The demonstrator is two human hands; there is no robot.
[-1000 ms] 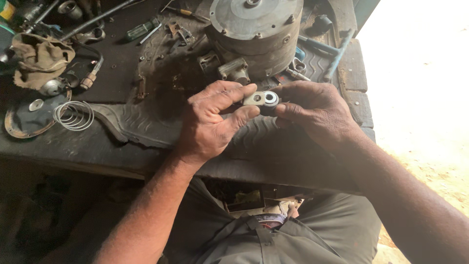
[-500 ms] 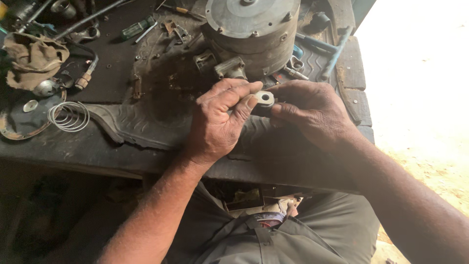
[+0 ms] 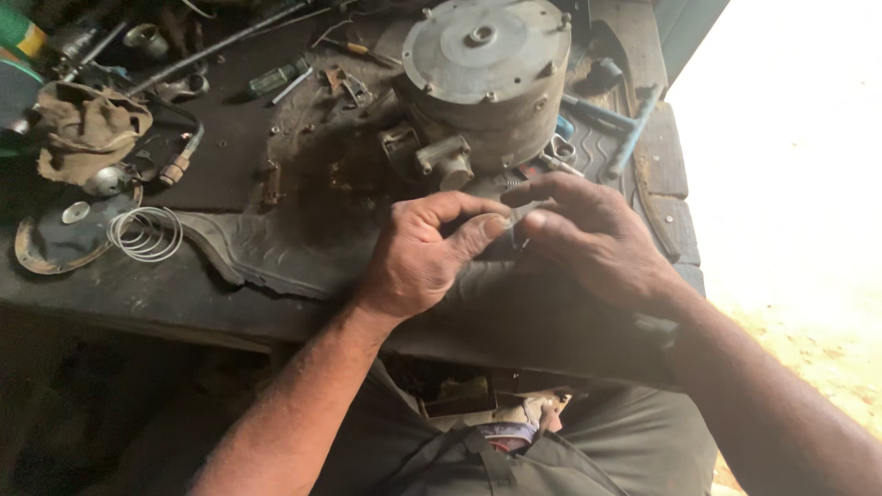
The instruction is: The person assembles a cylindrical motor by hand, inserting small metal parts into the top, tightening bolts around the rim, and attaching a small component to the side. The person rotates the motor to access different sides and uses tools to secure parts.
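My left hand (image 3: 418, 262) and my right hand (image 3: 597, 241) meet fingertip to fingertip over the front of a dark workbench (image 3: 230, 294). Both pinch a small pale metal part (image 3: 514, 219), which the fingers almost wholly hide. Just behind the hands stands a large round grey metal housing (image 3: 487, 73) with a flat bolted lid and a small fitting on its near side. A worn black rubber mat (image 3: 276, 248) lies under the hands.
A wire coil spring (image 3: 145, 234) lies at the left beside a curved metal piece (image 3: 37, 257). A brown rag (image 3: 87, 124), a green-handled screwdriver (image 3: 276, 81), a long rod (image 3: 220, 41) and a blue-handled tool (image 3: 629, 124) are scattered at the back. Bright ground lies to the right.
The silver part, plainly visible between my hands a second ago, is now covered by my fingertips. Both hands shifted slightly rightward and my fingers closed over it.
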